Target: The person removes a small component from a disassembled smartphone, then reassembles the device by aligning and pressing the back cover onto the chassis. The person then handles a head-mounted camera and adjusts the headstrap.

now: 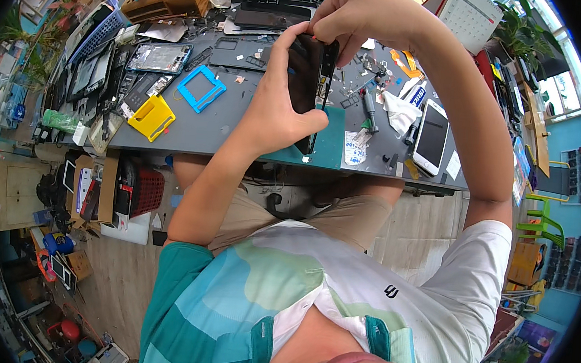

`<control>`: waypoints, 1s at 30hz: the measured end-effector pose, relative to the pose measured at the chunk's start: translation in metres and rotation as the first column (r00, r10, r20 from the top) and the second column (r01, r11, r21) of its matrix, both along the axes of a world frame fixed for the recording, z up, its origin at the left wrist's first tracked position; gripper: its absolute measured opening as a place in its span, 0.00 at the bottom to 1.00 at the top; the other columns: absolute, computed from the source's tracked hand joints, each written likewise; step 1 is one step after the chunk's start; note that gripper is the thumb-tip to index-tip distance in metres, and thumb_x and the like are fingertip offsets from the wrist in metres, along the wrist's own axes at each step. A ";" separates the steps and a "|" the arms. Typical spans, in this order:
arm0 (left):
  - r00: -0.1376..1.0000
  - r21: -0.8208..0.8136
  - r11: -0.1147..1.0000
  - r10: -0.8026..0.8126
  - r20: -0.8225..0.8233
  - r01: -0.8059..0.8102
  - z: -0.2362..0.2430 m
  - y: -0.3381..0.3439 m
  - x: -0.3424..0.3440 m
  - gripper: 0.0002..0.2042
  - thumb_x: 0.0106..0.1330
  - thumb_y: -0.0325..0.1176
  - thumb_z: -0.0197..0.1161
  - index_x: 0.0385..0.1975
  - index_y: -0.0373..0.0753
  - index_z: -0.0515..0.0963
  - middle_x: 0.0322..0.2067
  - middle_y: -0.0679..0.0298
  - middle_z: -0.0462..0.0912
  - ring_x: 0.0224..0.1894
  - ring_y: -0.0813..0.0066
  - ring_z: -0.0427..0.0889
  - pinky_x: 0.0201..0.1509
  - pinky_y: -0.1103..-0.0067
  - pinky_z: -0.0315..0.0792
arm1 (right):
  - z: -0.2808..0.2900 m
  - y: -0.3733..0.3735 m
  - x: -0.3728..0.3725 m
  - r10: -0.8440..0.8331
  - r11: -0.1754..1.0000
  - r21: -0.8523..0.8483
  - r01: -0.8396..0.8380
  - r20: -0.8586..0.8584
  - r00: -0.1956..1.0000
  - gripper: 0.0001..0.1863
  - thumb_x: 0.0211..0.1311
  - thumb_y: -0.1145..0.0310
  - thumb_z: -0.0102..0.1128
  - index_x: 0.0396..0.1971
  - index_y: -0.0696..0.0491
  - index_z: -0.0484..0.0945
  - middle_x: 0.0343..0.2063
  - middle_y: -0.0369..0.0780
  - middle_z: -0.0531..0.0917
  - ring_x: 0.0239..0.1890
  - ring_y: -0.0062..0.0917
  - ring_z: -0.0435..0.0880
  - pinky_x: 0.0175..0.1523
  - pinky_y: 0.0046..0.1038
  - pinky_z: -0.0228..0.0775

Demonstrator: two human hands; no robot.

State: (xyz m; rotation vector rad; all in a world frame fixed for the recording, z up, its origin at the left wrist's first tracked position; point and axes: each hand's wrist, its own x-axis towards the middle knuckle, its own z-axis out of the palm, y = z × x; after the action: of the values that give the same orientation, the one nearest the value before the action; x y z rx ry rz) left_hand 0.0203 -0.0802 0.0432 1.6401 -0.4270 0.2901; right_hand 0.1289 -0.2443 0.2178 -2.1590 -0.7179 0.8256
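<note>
My left hand is wrapped around a black smartphone, held upright on edge above the table. Along its right side the phone is parted, and inner parts show in the gap between the dark glass and the frame. My right hand is closed at the phone's top corner, thumb and fingers pinched together. Whether a small tool sits in that pinch is hidden. Under the phone lies a green mat. To its right are a grey screwdriver, a crumpled white tissue and a white smartphone.
A blue plastic frame, a yellow holder and an opened phone lie on the left of the grey table. Stacked phone parts crowd the left edge. A desk calendar stands at the far right.
</note>
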 end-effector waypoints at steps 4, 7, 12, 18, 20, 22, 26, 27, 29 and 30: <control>1.000 -0.019 1.000 -0.016 -0.019 0.016 0.000 0.003 0.002 0.54 0.53 0.22 0.63 0.85 0.44 0.48 0.56 0.56 0.72 0.51 0.68 0.81 0.55 0.73 0.83 | -0.002 0.003 0.007 0.026 0.999 -0.036 -0.023 0.083 0.996 0.17 0.62 0.70 0.69 0.43 0.69 0.91 0.33 0.46 0.92 0.35 0.30 0.95 0.44 0.31 0.92; 0.998 -0.085 0.995 -0.049 -0.027 0.046 0.000 0.008 0.005 0.52 0.53 0.20 0.61 0.85 0.44 0.49 0.56 0.55 0.73 0.52 0.68 0.82 0.54 0.68 0.87 | -0.011 -0.003 0.015 0.024 1.000 -0.002 -0.024 0.074 0.997 0.18 0.61 0.69 0.69 0.43 0.69 0.91 0.33 0.46 0.92 0.34 0.31 0.95 0.44 0.31 0.91; 0.978 -0.220 0.973 -0.110 -0.178 0.069 0.008 0.008 0.001 0.51 0.53 0.22 0.56 0.84 0.44 0.52 0.61 0.54 0.74 0.56 0.61 0.84 0.58 0.61 0.88 | -0.017 0.003 0.010 -0.063 0.995 -0.070 0.073 0.140 0.988 0.19 0.60 0.68 0.70 0.43 0.68 0.91 0.32 0.46 0.92 0.33 0.31 0.96 0.43 0.30 0.91; 0.953 -0.382 0.923 -0.155 -0.262 0.045 0.007 0.015 0.003 0.49 0.53 0.22 0.53 0.84 0.46 0.54 0.65 0.53 0.73 0.63 0.51 0.84 0.62 0.55 0.88 | -0.034 -0.004 0.025 -0.061 0.997 -0.032 0.064 0.087 0.994 0.17 0.61 0.68 0.70 0.41 0.68 0.91 0.31 0.46 0.92 0.32 0.32 0.96 0.43 0.30 0.91; 0.955 -0.395 0.919 -0.126 -0.267 0.010 0.004 0.015 0.003 0.49 0.54 0.22 0.53 0.84 0.46 0.54 0.66 0.53 0.73 0.64 0.51 0.83 0.62 0.54 0.88 | -0.038 -0.005 0.024 -0.071 0.997 -0.023 0.073 0.059 0.996 0.16 0.63 0.68 0.69 0.40 0.69 0.91 0.31 0.47 0.92 0.32 0.33 0.96 0.43 0.31 0.91; 0.960 -0.393 0.920 -0.108 -0.257 -0.002 0.002 0.016 0.001 0.47 0.55 0.22 0.52 0.84 0.46 0.55 0.67 0.52 0.72 0.65 0.51 0.82 0.62 0.54 0.88 | -0.045 -0.007 0.027 -0.078 0.997 0.002 0.078 0.023 0.997 0.16 0.64 0.69 0.69 0.39 0.70 0.90 0.31 0.48 0.92 0.32 0.34 0.96 0.42 0.31 0.92; 0.965 -0.433 0.901 -0.103 -0.240 -0.011 -0.001 0.013 0.001 0.45 0.56 0.22 0.49 0.82 0.44 0.56 0.70 0.50 0.70 0.69 0.49 0.79 0.62 0.55 0.88 | -0.054 -0.010 0.029 -0.100 0.994 0.037 0.101 -0.031 0.994 0.15 0.65 0.71 0.68 0.37 0.72 0.89 0.31 0.49 0.92 0.31 0.35 0.96 0.40 0.32 0.92; 0.969 -0.436 0.899 -0.082 -0.231 -0.028 -0.003 0.012 0.002 0.44 0.56 0.22 0.48 0.82 0.44 0.57 0.69 0.50 0.70 0.70 0.49 0.78 0.62 0.54 0.88 | -0.057 -0.009 0.031 -0.103 0.994 0.030 0.104 -0.030 0.994 0.15 0.65 0.71 0.68 0.36 0.72 0.89 0.30 0.50 0.92 0.30 0.35 0.96 0.39 0.32 0.92; 0.976 -0.443 0.895 -0.039 -0.214 -0.061 -0.009 0.012 0.005 0.44 0.57 0.22 0.47 0.81 0.43 0.57 0.68 0.50 0.71 0.73 0.47 0.76 0.62 0.54 0.87 | -0.061 -0.008 0.035 -0.111 0.994 0.016 0.111 -0.028 0.993 0.15 0.65 0.70 0.68 0.35 0.72 0.89 0.29 0.50 0.92 0.30 0.35 0.96 0.39 0.32 0.92; 0.978 -0.455 0.888 -0.028 -0.206 -0.071 -0.011 0.012 0.005 0.44 0.56 0.22 0.46 0.81 0.43 0.57 0.67 0.50 0.71 0.73 0.46 0.76 0.63 0.52 0.86 | -0.060 -0.008 0.034 -0.102 0.995 0.004 0.102 -0.004 0.995 0.15 0.65 0.70 0.68 0.35 0.72 0.89 0.29 0.50 0.92 0.30 0.35 0.96 0.38 0.32 0.92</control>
State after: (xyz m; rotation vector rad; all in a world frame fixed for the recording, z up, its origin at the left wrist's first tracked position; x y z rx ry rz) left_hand 0.0253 -0.0681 0.0319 1.1899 -0.1609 0.2128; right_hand 0.1629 -0.2527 0.1575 -2.1704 -0.6007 0.7741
